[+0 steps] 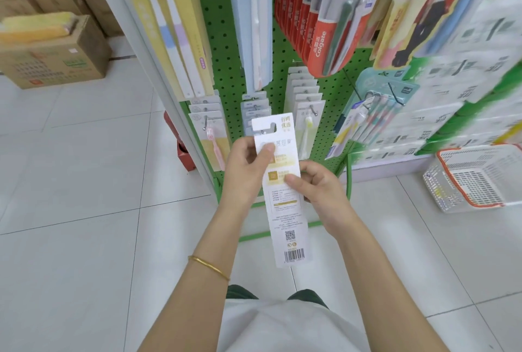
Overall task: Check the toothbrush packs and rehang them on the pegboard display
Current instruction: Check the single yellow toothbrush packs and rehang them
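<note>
Pack look: the toothbrush pack (285,210) is a long, narrow white card with its printed back facing the camera. It has a notched hang slot at the top, two gold panels in the upper half, blocks of small text below them, then a QR code and a barcode at the lower end.
Pack place: between the two hands, held in the air in front of the pegboard (220,41). It is nearly upright, with its top leaning slightly left. Whether the slot touches a peg cannot be told.
Left hand: the left hand (244,171) grips the pack's upper part from the left edge, with the thumb pressed flat on the printed face and the fingers curled behind.
Right hand: the right hand (322,190) pinches the pack's right edge a little lower, with the thumb tip on the lower gold panel and the fingers hidden behind the card.
Left wrist: a thin gold bracelet (210,267).
Just beyond the hands: a middle row of packs (254,106) hangs behind the card's top. A pink-brush pack (210,137) hangs beyond the left hand and a yellow-brush pack (308,125) beyond the right.
Above the right hand: red Colgate packs (319,41).
Far right of the hands: a white basket (480,176) with an orange rim on the floor (84,210).
Far left: a cardboard box (56,55).
</note>
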`<state>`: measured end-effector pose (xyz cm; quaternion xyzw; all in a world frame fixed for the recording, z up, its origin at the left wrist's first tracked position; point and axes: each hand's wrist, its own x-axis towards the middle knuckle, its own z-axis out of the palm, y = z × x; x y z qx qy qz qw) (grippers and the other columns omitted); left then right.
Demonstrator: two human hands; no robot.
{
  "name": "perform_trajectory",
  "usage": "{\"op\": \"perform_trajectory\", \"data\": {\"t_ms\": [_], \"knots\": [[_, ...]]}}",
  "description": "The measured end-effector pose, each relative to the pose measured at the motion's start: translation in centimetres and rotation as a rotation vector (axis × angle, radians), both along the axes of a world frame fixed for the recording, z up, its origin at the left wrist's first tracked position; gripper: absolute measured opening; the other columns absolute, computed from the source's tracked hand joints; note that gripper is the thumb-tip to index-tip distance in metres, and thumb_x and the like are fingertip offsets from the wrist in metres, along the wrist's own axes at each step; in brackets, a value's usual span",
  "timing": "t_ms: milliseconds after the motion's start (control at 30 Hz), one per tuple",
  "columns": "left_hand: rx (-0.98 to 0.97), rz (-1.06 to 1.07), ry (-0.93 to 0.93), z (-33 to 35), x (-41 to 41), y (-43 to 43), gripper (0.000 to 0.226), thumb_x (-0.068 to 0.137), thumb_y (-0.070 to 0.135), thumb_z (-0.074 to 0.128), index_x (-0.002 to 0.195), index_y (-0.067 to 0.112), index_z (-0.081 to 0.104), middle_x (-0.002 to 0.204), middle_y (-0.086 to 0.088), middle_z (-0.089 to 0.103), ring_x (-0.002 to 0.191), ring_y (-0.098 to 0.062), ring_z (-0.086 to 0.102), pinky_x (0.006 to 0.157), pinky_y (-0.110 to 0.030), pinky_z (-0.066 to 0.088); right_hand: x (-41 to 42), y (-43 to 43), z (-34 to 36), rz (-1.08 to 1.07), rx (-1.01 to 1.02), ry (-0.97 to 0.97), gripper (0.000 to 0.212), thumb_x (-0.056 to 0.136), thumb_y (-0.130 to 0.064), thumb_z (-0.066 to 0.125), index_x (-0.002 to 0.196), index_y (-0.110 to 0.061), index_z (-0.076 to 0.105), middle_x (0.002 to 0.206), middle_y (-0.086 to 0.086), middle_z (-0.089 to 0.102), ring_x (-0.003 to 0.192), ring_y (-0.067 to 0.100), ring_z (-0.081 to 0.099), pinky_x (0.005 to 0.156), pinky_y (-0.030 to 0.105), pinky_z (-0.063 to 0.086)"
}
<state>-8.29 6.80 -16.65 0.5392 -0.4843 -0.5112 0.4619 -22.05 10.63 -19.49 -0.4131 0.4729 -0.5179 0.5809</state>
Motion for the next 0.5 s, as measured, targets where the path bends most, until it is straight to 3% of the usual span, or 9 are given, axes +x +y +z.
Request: {"op": "perform_trajectory", "data": {"t_ms": [167,200,267,333,400,500], "knots": [[0.079,0.007,0.305,0.1,1.8,0.1,0.013,0.096,0.013,0.054,0.106,0.008,0.06,0.1,-0.009,0.067,0.09,-0.022,0.065,0.081,-0.042,0.054,1.1,-0.3,-1.0,0.158,0.06,0.054,0.012,0.088,-0.012,0.063,0.099,-0.009,0.061,0.086,-0.003,0.073,0.078,0.012,0.068,0.067,0.022,0.052],[0.086,-0.012,0.36,0.0,2.3,0.1,0.016,0.096,0.013,0.052,0.108,0.006,0.059,0.101,-0.01,0.066,0.09,-0.023,0.064,0.081,-0.042,0.053,1.4,-0.4,-1.1,0.203,0.095,0.02,0.022,0.086,-0.023,0.068,0.102,-0.009,0.061,0.088,-0.002,0.073,0.081,0.015,0.067,0.07,0.025,0.052],[0.088,-0.045,0.437,0.0,3.2,0.1,0.016,0.097,0.013,0.049,0.108,0.005,0.057,0.096,-0.008,0.066,0.085,-0.021,0.063,0.074,-0.036,0.055,2.1,-0.6,-1.4,0.302,0.17,-0.086,0.062,0.071,-0.05,0.075,0.113,-0.006,0.06,0.1,0.006,0.071,0.094,0.024,0.066,0.078,0.032,0.054],[0.088,-0.073,0.463,0.3,4.0,0.0,0.01,0.098,0.015,0.046,0.098,0.009,0.055,0.082,-0.002,0.068,0.073,-0.016,0.064,0.063,-0.031,0.054,2.9,-0.8,-1.7,0.377,0.206,-0.169,0.091,0.061,-0.061,0.078,0.126,-0.002,0.054,0.117,0.015,0.066,0.109,0.031,0.062,0.091,0.041,0.052],[0.093,-0.097,0.47,0.7,4.7,-0.1,0.01,0.098,0.017,0.045,0.092,0.013,0.053,0.075,0.002,0.066,0.066,-0.013,0.063,0.054,-0.028,0.052,3.8,-1.3,-2.0,0.417,0.209,-0.208,0.094,0.06,-0.059,0.08,0.129,-0.003,0.051,0.124,0.021,0.061,0.116,0.037,0.058,0.1,0.05,0.046],[0.061,-0.093,0.537,1.1,5.9,-0.6,0.005,0.091,0.017,0.049,0.092,0.012,0.052,0.082,-0.001,0.064,0.071,-0.013,0.061,0.062,-0.029,0.053,5.1,-2.0,-2.1,0.457,0.187,-0.269,0.087,0.056,-0.056,0.084,0.122,-0.006,0.056,0.116,0.02,0.065,0.109,0.034,0.062,0.099,0.051,0.046]]}}
